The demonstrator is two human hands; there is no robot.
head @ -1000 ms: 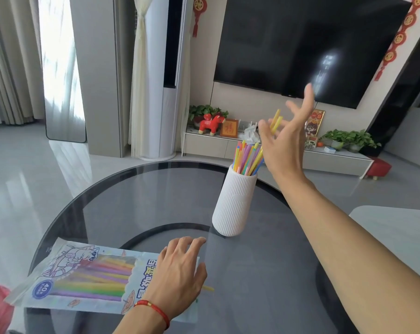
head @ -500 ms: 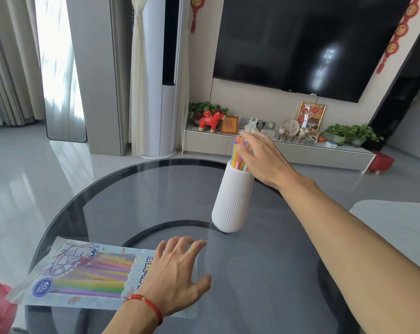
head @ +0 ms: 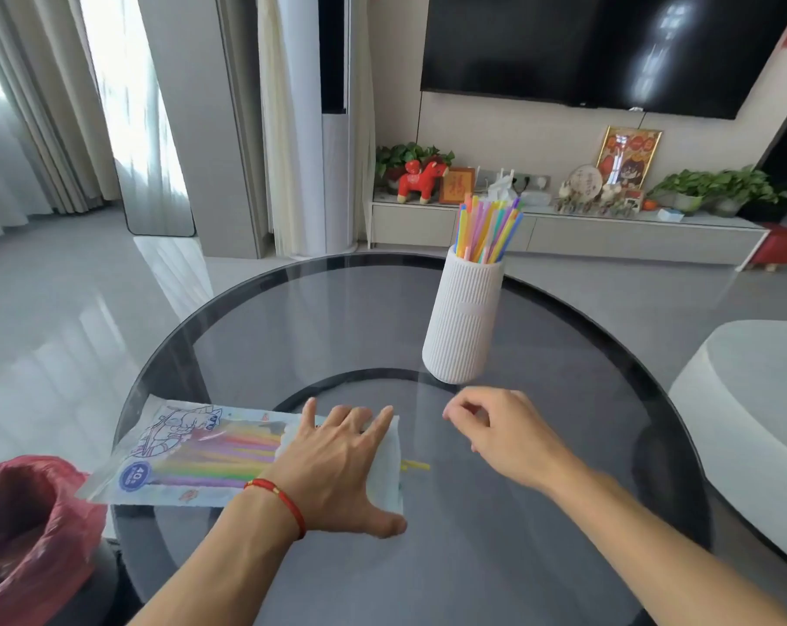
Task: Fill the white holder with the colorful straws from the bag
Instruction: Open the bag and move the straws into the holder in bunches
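Note:
A white ribbed holder (head: 464, 323) stands upright on the round glass table (head: 563, 512), with several colorful straws (head: 486, 232) sticking out of its top. The printed plastic bag (head: 193, 454) lies flat at the table's left, more straws showing through it. My left hand (head: 337, 467) presses flat on the bag's right end, fingers spread. A yellow straw tip (head: 414, 465) pokes out of the bag's mouth. My right hand (head: 500, 426) hovers just right of that tip, below the holder, fingers loosely curled and holding nothing.
A bin lined with a red bag (head: 26, 535) sits at the lower left, off the table edge. A white rounded seat (head: 753, 422) is at the right. A TV cabinet (head: 608, 232) with ornaments and plants runs along the far wall.
My right hand left the top of the holder and dropped down and toward me, near the bag's mouth. The straws it handled now stand in the holder. The left hand stayed on the bag.

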